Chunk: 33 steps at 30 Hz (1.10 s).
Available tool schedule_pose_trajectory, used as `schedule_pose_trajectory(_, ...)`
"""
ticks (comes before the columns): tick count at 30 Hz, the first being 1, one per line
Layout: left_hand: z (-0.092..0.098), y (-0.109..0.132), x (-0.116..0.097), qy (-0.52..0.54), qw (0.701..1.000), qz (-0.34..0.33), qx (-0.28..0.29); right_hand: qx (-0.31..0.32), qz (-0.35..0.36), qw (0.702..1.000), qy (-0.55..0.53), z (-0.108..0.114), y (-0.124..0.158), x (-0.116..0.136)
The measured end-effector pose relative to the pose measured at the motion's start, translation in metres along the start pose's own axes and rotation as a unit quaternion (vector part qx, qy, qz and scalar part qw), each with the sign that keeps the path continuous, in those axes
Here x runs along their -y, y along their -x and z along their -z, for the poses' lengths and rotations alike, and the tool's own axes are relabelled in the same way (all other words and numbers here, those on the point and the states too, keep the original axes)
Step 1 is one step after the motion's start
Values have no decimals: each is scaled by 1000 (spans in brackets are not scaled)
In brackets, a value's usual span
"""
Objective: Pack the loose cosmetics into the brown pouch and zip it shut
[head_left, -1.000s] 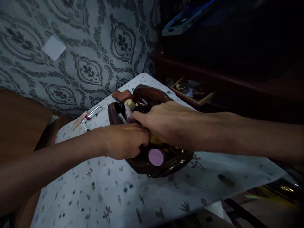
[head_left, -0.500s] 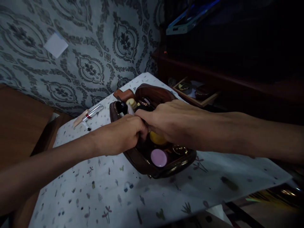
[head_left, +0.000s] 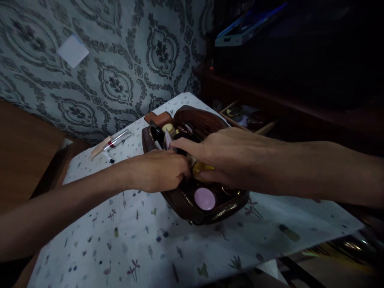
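A dark brown zip-up cosmetic bag lies open on the table, filled with several small items. My left hand reaches over its near left side, fingers curled down inside; whatever they grip is hidden. From the right, my right hand reaches into the bag's middle, thumb stretched out and apart from the fingers, its tip by a pale flat packet. Below that hand sits a yellow item. Nearer me in the bag is a round lilac lid. A cream-coloured cap shows at the back.
A clear tube with a red band and a beige flat item lie left on the patterned tablecloth. Behind the bag is a tan leather piece. An open drawer stands right; a patterned wall rises behind.
My right thumb and fingers have spread apart, showing more of the yellow item. The left hand has drawn slightly away from the right thumb. The view has shifted a little.
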<state>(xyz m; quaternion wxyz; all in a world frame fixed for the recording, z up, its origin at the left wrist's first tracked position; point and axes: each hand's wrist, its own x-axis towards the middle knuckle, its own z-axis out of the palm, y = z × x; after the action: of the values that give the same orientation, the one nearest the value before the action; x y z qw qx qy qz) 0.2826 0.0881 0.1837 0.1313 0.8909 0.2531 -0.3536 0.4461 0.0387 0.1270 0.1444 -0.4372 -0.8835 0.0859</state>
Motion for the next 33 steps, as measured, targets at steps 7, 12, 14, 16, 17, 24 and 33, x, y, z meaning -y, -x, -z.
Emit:
schedule_pose_trajectory(7, -2, 1, 1, 10, 1000, 3, -5, -10, 46, 998, 44, -7, 4, -1)
schedule_pose_trajectory(12, -4, 4, 1, 26, 999, 2, -26, 6, 31, 998, 45, -3, 7, 5)
schedule_pose_trajectory(14, -5, 5, 2, 35, 999, -1, -33, 4, 33, 998, 52, -3, 8, 6)
schedule_pose_trajectory(16, -5, 5, 2, 39, 998, -5, -42, 3, 40, 998, 58, -4, 9, 4)
schedule_pose_trajectory(17, -5, 5, 2, 38, 998, -4, -46, 7, 41, 997, 59, -5, 10, 3)
schedule_pose_trajectory(24, -8, 4, 2, 18, 998, -3, -56, 16, 11, 997, 76, -4, 12, 7)
schedule_pose_trajectory(33, 5, 23, 6, 39, 991, -38, -119, 4, 32, 998, 49, -4, 10, 3)
